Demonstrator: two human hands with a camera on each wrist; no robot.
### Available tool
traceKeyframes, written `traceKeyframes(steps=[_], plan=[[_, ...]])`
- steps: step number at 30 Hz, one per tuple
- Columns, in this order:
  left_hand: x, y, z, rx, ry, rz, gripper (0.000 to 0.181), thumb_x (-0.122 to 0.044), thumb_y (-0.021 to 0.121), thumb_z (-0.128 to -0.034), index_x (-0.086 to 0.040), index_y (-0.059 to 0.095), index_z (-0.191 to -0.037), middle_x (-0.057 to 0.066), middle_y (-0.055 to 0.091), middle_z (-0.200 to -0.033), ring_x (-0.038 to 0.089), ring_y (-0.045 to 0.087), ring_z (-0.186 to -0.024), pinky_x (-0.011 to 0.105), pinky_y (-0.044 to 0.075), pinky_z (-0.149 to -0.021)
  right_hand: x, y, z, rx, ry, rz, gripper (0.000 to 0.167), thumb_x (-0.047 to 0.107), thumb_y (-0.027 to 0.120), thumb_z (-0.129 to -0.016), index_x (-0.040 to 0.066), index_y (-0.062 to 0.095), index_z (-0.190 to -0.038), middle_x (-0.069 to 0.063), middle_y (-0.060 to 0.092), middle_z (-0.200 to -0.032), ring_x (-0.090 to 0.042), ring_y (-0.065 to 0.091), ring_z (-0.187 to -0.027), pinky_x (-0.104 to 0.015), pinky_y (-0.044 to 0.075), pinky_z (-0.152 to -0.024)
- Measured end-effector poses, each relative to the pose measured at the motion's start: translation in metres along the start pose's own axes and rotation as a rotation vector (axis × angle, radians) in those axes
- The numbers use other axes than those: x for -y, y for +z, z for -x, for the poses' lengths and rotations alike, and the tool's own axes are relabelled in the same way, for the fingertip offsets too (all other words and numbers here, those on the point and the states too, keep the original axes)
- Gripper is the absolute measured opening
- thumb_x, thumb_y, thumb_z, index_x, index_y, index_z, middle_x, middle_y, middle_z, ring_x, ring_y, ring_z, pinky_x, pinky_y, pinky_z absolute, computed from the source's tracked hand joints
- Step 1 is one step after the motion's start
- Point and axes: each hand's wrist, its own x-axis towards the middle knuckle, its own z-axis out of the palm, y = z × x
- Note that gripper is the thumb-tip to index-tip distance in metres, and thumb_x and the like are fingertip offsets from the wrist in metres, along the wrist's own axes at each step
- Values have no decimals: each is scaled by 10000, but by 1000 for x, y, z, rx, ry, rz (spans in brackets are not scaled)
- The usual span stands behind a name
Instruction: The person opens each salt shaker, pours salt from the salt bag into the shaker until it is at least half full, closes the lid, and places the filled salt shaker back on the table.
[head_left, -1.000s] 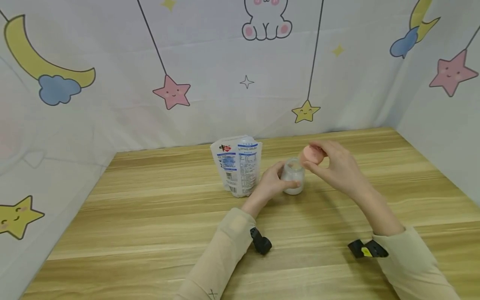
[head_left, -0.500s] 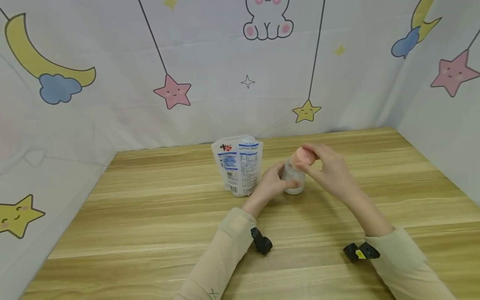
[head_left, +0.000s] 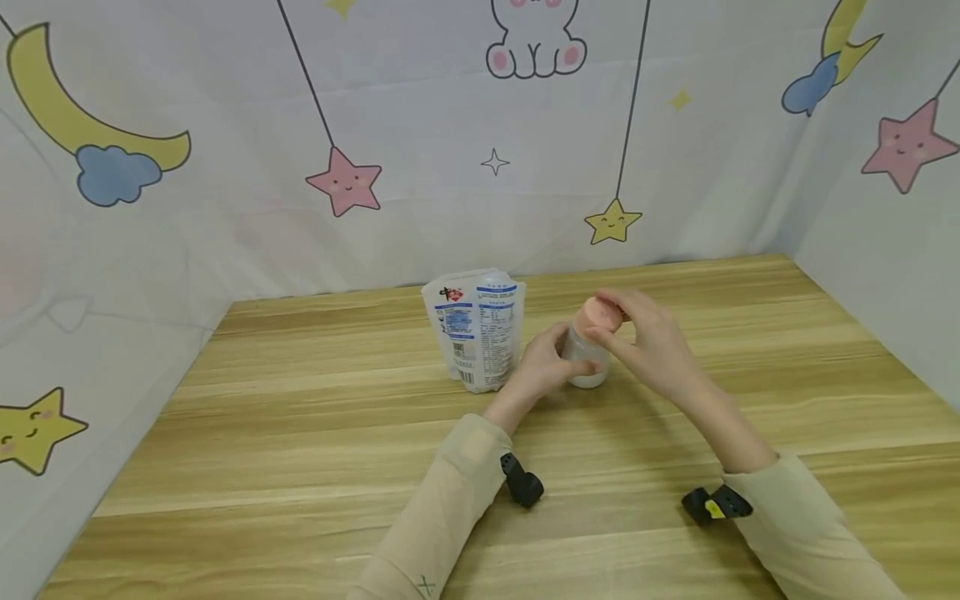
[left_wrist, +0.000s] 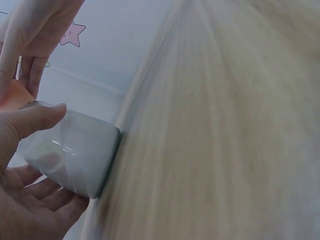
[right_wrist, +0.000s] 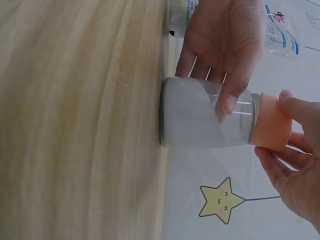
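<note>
A clear glass jar [head_left: 587,367] with white contents stands upright on the table. My left hand [head_left: 542,365] grips its side, thumb across the front, as the left wrist view also shows around the jar [left_wrist: 80,150]. On the jar's mouth sits an orange-pink lid [head_left: 598,315], pinched between the thumb and fingers of my right hand [head_left: 654,342]. In the right wrist view the lid [right_wrist: 272,122] meets the rim of the jar [right_wrist: 200,117]; whether it is threaded on, I cannot tell.
Just left of the jar, a white and blue printed pouch [head_left: 480,333] stands on the wooden table [head_left: 300,467]. A white cloth [head_left: 420,108] with stars and moons hangs behind the table. Black wrist cameras are strapped at both sleeves.
My right hand has moved left and slightly down with the lid, from beside the jar's mouth onto it. The left hand and the pouch have stayed in place.
</note>
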Motion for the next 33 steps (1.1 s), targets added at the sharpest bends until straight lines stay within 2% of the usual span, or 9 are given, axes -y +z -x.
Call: traceKeyframes(steps=[13,21,33], plan=[[4,-5,0,-10,-2,-12,659,-256,768,-793,-146,491,-1380,73,578,-1350,233,540,-1240,399,447,-1043,1,9,-3,1,-15,-31,492,149,709,-858,-22,544,-1289,-184,619,-1205,-295,588,-1049,-460,511,-843],[2,-5,3,-10,-9,-24,659,-254,762,-800,-140,485,-1387,82,581,-1345,235,545,-1233,399,451,-1037,1,11,-2,19,8,-36,496,165,697,-871,-7,539,-1309,-183,613,-1225,-300,572,-1068,-459,499,-856],[2,-1,0,-11,1,-14,663,-261,770,-788,-138,496,-1379,80,587,-1337,232,552,-1219,394,465,-1019,-1,5,-1,41,-3,-19,497,166,700,-869,5,548,-1313,-182,608,-1238,-318,555,-1108,-489,480,-883]])
